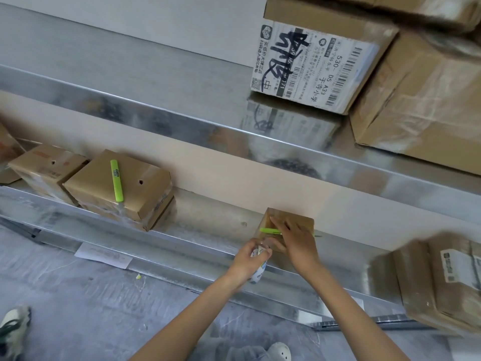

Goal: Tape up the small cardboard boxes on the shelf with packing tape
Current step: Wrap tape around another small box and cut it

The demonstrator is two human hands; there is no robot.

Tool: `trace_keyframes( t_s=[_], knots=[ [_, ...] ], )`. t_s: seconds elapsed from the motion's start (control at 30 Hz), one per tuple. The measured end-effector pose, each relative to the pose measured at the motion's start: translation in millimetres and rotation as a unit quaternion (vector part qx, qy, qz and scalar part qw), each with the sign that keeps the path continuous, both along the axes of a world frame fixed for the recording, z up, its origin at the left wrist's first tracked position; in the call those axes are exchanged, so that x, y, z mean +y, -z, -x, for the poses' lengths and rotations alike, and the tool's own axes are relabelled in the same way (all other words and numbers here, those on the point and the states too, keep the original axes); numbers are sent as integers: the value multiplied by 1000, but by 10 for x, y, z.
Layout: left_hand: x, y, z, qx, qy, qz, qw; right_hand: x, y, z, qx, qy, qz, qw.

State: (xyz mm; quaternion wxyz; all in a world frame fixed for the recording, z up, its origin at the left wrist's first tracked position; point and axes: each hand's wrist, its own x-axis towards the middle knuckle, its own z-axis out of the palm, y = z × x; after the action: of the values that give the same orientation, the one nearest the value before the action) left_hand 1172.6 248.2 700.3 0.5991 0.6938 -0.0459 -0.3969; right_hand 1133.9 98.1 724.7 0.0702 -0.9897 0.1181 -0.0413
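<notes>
Up high, a big box (291, 11) has a white label (335, 71) that says "530- D5 A33", with black pen scribbled over part of it. The small box (299, 221) sits on the lower shelf (208, 230), against the wall. The right hand (296, 243) lies on top of it with straight fingers, over a green cutter (269, 230); I cannot tell if it grips the cutter. The left hand (244, 260) curls around a tape roll (258, 274) just beside the box. The roll has blue writing, too small to read.
</notes>
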Motion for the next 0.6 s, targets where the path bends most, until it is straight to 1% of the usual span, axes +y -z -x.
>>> trace_keyframes(
  t_s=[0.1, 0.2, 0.27, 0.3, 0.37, 0.43, 0.47, 0.53, 0.57, 0.6],
  knots=[
    [73, 63, -3, -14, 18, -25, 999, 35, -24, -19, -22, -35, 69, 997],
    [169, 55, -19, -11, 7, -34, 999, 55, -32, -55, -27, -33, 82, 996],
    [187, 37, -25, -10, -3, -29, 1000, 77, -53, -47, 12, -29, 89, 996],
    [185, 22, -19, -9, -5, -28, 1000, 89, -73, -37, 29, -24, 77, 996],
    [176, 0, -4, -11, -2, -24, 1000, 63, -84, -23, 71, -10, 31, 997],
    [171, -18, 26, -14, 2, -22, 1000, 28, -147, 10, 94, 4, -34, 995],
    [171, -17, 40, -15, 6, -23, 1000, 11, -183, 40, 94, 13, -88, 992],
    [170, -22, 64, -16, 12, -18, 1000, 11, -258, 123, 71, 26, -218, 973],
    [171, -37, 77, -14, 13, -14, 1000, 10, -280, 175, 43, 27, -258, 965],
    [171, -53, 91, -10, 15, -11, 1000, 3, -300, 222, 15, 28, -267, 963]
  ],
)
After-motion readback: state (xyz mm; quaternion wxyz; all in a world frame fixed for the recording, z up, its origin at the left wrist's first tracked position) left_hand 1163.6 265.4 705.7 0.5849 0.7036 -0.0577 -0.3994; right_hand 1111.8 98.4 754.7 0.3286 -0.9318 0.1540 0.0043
